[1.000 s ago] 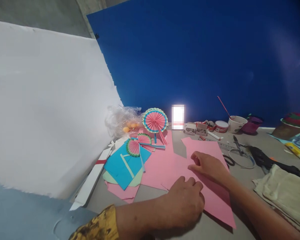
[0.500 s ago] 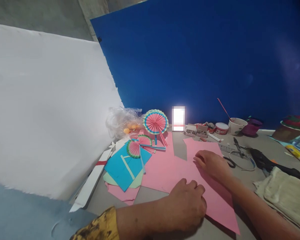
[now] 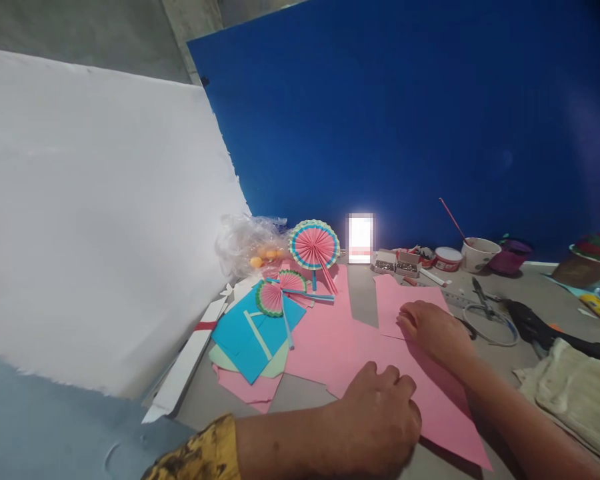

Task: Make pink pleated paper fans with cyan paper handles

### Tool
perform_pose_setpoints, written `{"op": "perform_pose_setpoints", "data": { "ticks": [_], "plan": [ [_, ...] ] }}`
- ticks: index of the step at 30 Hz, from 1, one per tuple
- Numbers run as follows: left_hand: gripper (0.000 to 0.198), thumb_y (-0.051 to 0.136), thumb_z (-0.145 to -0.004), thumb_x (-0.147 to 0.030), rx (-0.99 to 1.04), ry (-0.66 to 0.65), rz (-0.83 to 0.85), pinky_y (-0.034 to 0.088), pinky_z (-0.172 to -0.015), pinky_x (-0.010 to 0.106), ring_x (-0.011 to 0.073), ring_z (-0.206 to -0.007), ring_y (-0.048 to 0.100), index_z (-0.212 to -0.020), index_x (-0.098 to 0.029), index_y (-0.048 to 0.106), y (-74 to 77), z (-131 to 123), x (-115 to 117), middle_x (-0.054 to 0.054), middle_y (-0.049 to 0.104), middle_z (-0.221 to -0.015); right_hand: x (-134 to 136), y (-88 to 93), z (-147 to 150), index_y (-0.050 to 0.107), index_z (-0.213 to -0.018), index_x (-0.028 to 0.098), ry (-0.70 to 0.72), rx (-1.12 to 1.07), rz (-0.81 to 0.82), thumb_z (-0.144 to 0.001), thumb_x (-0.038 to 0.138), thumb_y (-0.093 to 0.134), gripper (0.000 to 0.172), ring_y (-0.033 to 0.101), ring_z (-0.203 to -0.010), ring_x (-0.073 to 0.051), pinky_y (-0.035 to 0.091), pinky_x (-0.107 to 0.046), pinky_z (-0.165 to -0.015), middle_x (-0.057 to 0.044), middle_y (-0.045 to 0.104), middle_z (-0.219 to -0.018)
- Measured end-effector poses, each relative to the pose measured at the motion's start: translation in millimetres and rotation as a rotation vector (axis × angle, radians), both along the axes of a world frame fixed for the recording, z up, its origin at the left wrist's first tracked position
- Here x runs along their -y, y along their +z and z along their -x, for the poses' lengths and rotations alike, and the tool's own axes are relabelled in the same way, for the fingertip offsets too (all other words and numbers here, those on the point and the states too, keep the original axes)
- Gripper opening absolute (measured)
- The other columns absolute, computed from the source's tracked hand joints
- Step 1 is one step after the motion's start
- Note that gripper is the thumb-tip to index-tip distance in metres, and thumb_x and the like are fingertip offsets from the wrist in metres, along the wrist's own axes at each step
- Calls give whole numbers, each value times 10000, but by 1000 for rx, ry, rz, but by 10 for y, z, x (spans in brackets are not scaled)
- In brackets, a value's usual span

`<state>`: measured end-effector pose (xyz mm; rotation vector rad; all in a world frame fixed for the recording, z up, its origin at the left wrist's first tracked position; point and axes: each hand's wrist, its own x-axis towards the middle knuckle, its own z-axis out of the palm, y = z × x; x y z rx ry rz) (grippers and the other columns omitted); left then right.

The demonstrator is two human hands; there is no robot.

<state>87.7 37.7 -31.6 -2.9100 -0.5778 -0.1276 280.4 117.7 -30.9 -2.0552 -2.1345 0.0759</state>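
Note:
A large pink paper sheet [image 3: 453, 393] lies at a slant on the grey table, overlapping more pink paper [image 3: 320, 340] on its left. My left hand [image 3: 380, 417] is closed at the sheet's near left edge, knuckles up, its fingertips hidden beneath. Farther up, my right hand [image 3: 433, 330] pinches the sheet, thumb and fingers together. A straight line, an edge or crease, runs across the paper just left of the right fingers. Left of the hands, a pink and green folded paper fan [image 3: 281, 293] rests on blue paper [image 3: 250, 340].
A round paper fan [image 3: 314, 245] stands at the back beside a plastic bag [image 3: 250, 243]. To the right are boxes of small metal pieces [image 3: 396, 263], a white cup [image 3: 480, 255], black-handled scissors [image 3: 555, 327] and a folded cloth [image 3: 575, 393]. A white strip [image 3: 187, 360] lies left.
The view has shifted slightly, moving everything a little to the right. Both hands keep nearly the same pose on the pink paper; a line across it now shows by the right fingers.

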Motion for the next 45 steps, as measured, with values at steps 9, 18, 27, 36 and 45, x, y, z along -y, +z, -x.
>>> {"op": "perform_pose_setpoints", "data": {
  "ticks": [9,18,27,36,45],
  "plan": [
    [154,582,-856,-268,-6,67,-11,324,-500,333,214,-699,496,-899,-123,610,-6,-8,43,87,536,-818,97,28,138,664,-847,227,206,-251,106,-945,370,545,210,640,-792,-202,346,-296,-654,-28,733,-881],
    [463,442,-983,-542,-62,82,138,443,-602,359,285,-865,588,-936,-149,682,126,-12,1,127,646,-923,105,-50,161,593,-809,216,325,-246,118,-807,273,623,65,556,-715,-172,330,-289,-631,-7,640,-813],
    [437,576,-926,-497,64,585,233,445,-926,481,352,-1184,516,-1168,-134,594,113,153,-603,190,598,-1240,-3,-134,51,691,-904,211,254,-192,63,-940,274,545,163,644,-845,-213,365,-303,-674,-58,713,-938],
    [371,626,-860,-516,141,556,367,433,-860,435,321,-1069,530,-1037,-191,605,106,156,-832,128,578,-1113,-44,-152,0,724,-909,215,225,-175,50,-962,268,511,225,660,-873,-220,370,-305,-684,-59,745,-964],
    [385,745,-742,-517,249,596,546,453,-810,379,289,-1017,546,-935,-212,612,70,166,-966,88,560,-1057,-84,-166,-50,722,-902,222,148,-175,14,-955,253,509,222,653,-897,-216,355,-296,-678,-45,757,-983]
  ]
}}
